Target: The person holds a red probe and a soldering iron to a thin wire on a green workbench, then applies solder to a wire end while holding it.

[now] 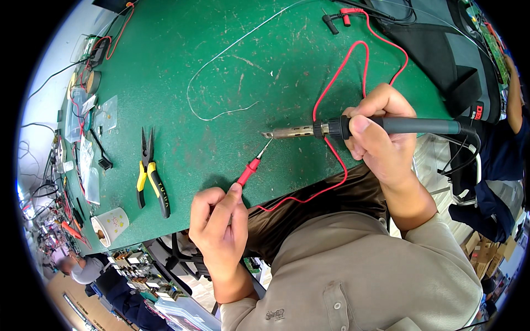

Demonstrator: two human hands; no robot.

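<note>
Tabletop [182,71]: green, scuffed — scratched pale in places
Floor [429,160]: pale, wood-grained, beside the tabletop's right end
Cardboard boxes [488,251]: brown — clustered at far right

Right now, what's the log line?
left hand: holds red probe; right hand: holds soldering iron; iron tip: near probe tip; pliers: on green tabletop

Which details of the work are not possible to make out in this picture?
All in the head view:
- Red probe: rear end hidden by the left hand.
- Red cable: part hidden behind the right hand.
- Silvery wire: further course cut off by the upper edge.
- Soldering iron: whether it touches the probe, too small to tell.
</note>
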